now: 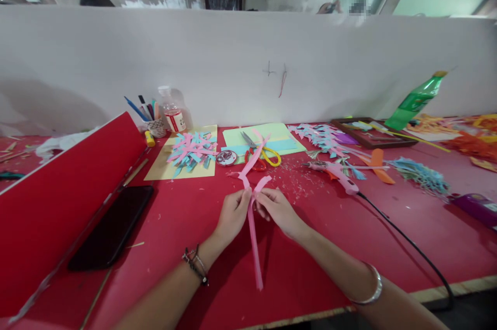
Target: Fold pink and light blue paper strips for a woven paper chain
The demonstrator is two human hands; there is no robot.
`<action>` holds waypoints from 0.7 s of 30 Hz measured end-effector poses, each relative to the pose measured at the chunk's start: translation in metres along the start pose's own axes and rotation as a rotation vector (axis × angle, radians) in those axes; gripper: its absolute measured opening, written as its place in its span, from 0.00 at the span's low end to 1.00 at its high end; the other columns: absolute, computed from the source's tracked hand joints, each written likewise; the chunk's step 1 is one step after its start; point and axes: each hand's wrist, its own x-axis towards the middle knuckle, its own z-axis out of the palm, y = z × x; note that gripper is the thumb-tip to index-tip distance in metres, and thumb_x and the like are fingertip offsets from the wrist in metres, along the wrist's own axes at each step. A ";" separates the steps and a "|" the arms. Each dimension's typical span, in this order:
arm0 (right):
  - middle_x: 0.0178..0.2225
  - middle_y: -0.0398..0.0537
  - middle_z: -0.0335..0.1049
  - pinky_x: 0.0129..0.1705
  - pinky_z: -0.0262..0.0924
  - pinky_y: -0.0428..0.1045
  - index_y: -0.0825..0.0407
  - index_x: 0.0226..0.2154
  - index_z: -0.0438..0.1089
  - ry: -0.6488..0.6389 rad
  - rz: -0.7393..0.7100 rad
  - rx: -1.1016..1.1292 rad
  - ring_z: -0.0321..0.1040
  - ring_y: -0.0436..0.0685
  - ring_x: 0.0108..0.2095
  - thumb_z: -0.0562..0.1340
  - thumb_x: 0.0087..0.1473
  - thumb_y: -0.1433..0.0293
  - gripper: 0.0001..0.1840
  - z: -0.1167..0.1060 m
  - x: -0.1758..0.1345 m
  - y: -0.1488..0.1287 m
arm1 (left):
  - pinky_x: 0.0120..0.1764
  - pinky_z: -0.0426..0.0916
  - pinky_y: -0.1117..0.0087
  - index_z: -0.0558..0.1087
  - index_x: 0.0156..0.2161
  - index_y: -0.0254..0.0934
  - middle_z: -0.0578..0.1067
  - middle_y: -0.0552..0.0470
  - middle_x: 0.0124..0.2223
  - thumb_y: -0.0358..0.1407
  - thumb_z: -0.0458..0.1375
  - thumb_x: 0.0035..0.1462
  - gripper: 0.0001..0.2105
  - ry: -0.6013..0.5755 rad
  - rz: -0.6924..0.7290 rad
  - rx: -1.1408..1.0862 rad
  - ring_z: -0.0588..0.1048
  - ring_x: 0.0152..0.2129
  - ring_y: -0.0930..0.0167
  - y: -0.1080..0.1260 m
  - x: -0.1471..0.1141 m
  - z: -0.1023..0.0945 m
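My left hand (234, 212) and my right hand (280, 211) meet over the red table, both closed in a pinch. Between them is a pink paper strip (254, 247); one length hangs down towards me and other ends stick up above my fingers. How the strip is folded or joined at my fingertips is hidden. Just beyond my hands lie scissors (272, 158) with red and yellow handles, partly covered by the upper pink end. A round badge-like disc (225, 158) sits left of them, next to a pile of pink and blue paper pieces (192, 149).
A pink glue gun (336, 172) with a black cord lies to the right. A black phone (112, 226) rests at left beside a red board (73, 200). Behind are a pen cup (156, 128), a clear bottle (173, 112), a tray (373, 135) and a leaning green bottle (415, 102).
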 end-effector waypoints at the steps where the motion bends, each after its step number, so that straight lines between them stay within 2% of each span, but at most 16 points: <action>1: 0.11 0.36 0.52 0.15 0.44 0.41 0.53 0.14 0.55 0.026 -0.007 0.010 0.48 0.43 0.12 0.51 0.48 0.66 0.15 0.000 0.000 0.000 | 0.25 0.59 0.77 0.63 0.20 0.33 0.67 0.56 0.19 0.39 0.43 0.55 0.17 -0.027 0.008 -0.001 0.65 0.19 0.76 0.000 0.000 0.000; 3: 0.12 0.35 0.52 0.15 0.45 0.41 0.53 0.15 0.54 0.064 -0.021 0.026 0.48 0.43 0.13 0.51 0.48 0.65 0.16 0.000 0.001 -0.001 | 0.27 0.60 0.77 0.65 0.22 0.33 0.68 0.55 0.21 0.38 0.43 0.55 0.16 -0.079 0.033 -0.002 0.67 0.21 0.75 -0.001 0.000 0.000; 6: 0.12 0.36 0.52 0.15 0.45 0.41 0.53 0.16 0.55 0.041 -0.031 0.014 0.49 0.43 0.13 0.51 0.49 0.64 0.15 0.001 0.001 -0.002 | 0.28 0.61 0.76 0.67 0.23 0.32 0.70 0.54 0.22 0.38 0.42 0.56 0.17 -0.118 0.060 0.005 0.68 0.22 0.75 0.000 -0.001 0.000; 13: 0.12 0.35 0.52 0.15 0.45 0.41 0.54 0.17 0.56 -0.025 -0.031 -0.010 0.49 0.43 0.13 0.51 0.49 0.65 0.14 0.000 0.000 -0.002 | 0.27 0.62 0.76 0.66 0.21 0.33 0.70 0.54 0.19 0.38 0.41 0.57 0.19 -0.074 0.063 0.027 0.69 0.20 0.75 0.004 -0.002 0.000; 18: 0.12 0.36 0.53 0.14 0.45 0.40 0.54 0.17 0.55 -0.019 -0.013 -0.009 0.49 0.43 0.13 0.51 0.49 0.65 0.14 0.000 0.000 0.000 | 0.26 0.61 0.76 0.65 0.21 0.33 0.70 0.54 0.20 0.39 0.42 0.56 0.18 0.000 0.016 0.020 0.68 0.19 0.75 0.001 -0.001 0.001; 21: 0.12 0.35 0.52 0.14 0.44 0.40 0.54 0.16 0.55 0.038 -0.020 0.007 0.48 0.43 0.13 0.51 0.49 0.66 0.14 0.001 0.001 0.000 | 0.26 0.61 0.76 0.67 0.22 0.33 0.70 0.54 0.21 0.39 0.43 0.55 0.17 -0.043 0.023 -0.021 0.69 0.20 0.74 0.000 -0.001 0.002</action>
